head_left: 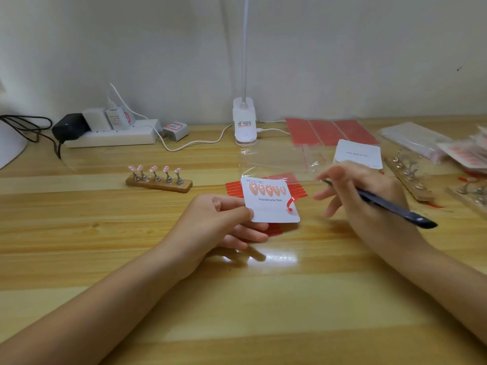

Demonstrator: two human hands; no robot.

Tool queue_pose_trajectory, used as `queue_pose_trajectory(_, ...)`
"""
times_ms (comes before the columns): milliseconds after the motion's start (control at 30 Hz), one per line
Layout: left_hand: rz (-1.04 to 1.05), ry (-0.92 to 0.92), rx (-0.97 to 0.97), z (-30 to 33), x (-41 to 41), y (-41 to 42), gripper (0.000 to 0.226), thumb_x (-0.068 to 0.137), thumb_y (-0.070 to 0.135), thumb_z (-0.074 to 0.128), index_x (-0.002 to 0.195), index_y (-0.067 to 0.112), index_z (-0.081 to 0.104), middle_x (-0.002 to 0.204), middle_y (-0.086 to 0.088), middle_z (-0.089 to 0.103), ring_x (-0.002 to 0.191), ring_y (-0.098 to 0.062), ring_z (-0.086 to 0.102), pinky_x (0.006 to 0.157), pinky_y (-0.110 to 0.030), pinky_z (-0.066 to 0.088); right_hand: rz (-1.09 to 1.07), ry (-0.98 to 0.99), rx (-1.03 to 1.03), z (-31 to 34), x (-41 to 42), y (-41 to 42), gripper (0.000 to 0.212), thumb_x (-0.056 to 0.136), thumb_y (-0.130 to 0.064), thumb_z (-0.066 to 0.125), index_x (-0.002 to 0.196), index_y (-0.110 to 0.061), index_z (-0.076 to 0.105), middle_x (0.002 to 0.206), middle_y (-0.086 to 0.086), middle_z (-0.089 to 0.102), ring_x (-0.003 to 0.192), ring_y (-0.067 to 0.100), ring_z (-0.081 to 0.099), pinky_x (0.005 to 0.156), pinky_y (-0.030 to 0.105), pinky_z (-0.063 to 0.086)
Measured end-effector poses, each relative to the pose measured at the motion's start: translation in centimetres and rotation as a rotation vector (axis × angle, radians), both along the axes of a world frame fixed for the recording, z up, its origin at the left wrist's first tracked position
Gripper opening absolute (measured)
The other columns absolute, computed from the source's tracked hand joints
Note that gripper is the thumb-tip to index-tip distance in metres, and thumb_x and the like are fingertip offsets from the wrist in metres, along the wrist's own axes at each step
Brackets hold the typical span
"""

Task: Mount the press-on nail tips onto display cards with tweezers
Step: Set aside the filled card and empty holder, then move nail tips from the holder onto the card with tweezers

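My left hand (224,222) pinches the left edge of a white display card (271,206) printed "Handmade Nail". A row of several pink nail tips (267,189) sits along the card's top, and a curled red backing strip (291,202) sticks up at its right edge. My right hand (369,201), blurred, hovers right of the card and grips dark tweezers (390,206) whose tips point left towards a clear bag. To the left stands a wooden holder (159,183) carrying several pink tips on metal stems.
Red adhesive strips (295,191) lie under the card. A clear plastic bag (279,162), a blank card stack (358,154), red tape sheets (332,131), other holders (408,175) and packets fill the right. A power strip (110,135) and lamp clamp (245,125) stand at the back.
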State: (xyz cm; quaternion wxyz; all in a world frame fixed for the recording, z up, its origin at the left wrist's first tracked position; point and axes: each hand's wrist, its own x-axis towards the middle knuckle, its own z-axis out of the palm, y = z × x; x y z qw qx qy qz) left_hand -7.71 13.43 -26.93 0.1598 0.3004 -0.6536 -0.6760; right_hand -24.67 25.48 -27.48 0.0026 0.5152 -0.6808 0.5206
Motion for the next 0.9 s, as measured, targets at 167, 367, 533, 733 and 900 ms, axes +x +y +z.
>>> queue_pose_trajectory(167, -0.018, 0.001, -0.012, -0.1, 0.0, 0.0, 0.017, 0.087, 0.001, 0.053, 0.087, 0.012, 0.067, 0.077, -0.008, 0.074, 0.067, -0.016, 0.071, 0.044, -0.015, 0.048, 0.012, 0.025, 0.112, -1.5, 1.0, -0.9, 0.023, 0.072, -0.034, 0.071, 0.077, -0.027, 0.050, 0.080, -0.007, 0.066, 0.073, 0.000, 0.064, 0.066, 0.022, 0.051)
queue_pose_trajectory(367, -0.018, -0.001, -0.017, -0.3, -0.1, -0.1, 0.017, 0.087, 0.001, 0.054, 0.089, 0.011, 0.067, 0.077, -0.007, 0.074, 0.067, -0.016, 0.071, 0.044, -0.016, 0.048, 0.036, 0.085, 0.056, -1.6, 0.9, -1.0, 0.022, 0.075, -0.013, 0.072, 0.080, -0.020, 0.052, 0.074, -0.013, 0.061, 0.075, 0.003, 0.061, 0.072, 0.018, 0.048)
queue_pose_trajectory(533, -0.018, 0.002, -0.025, -0.3, 0.0, -0.2, 0.019, 0.087, 0.001, 0.053, 0.087, 0.013, 0.067, 0.077, -0.007, 0.074, 0.067, -0.016, 0.071, 0.044, -0.016, 0.048, 0.070, -0.105, -0.014, -1.6, 0.4, -0.9, 0.027, 0.078, 0.000, 0.069, 0.078, -0.020, 0.050, 0.075, 0.004, 0.064, 0.069, 0.010, 0.064, 0.067, 0.020, 0.048)
queue_pose_trajectory(733, -0.009, -0.004, -0.024, -0.2, 0.0, -0.2, 0.019, 0.088, 0.003, 0.054, 0.085, 0.017, 0.065, 0.077, -0.007, 0.074, 0.066, -0.015, 0.071, 0.044, -0.016, 0.048, -0.089, -0.185, -0.090, -0.1, -2.3, -0.4, 0.035, 0.081, 0.004, 0.063, 0.076, -0.026, 0.046, 0.072, -0.005, 0.056, 0.062, -0.005, 0.056, 0.059, 0.006, 0.044)
queue_pose_trajectory(900, -0.037, -0.025, -0.071, 0.0, 0.1, -0.1, 0.018, 0.089, 0.006, 0.055, 0.092, 0.021, 0.063, 0.079, -0.004, 0.074, 0.068, -0.017, 0.071, 0.047, -0.018, 0.052, -0.300, -0.100, 0.057, 1.0, -5.0, 0.6, 0.025, 0.084, -0.003, 0.061, 0.080, -0.023, 0.047, 0.073, 0.000, 0.059, 0.068, 0.010, 0.056, 0.071, 0.023, 0.047)
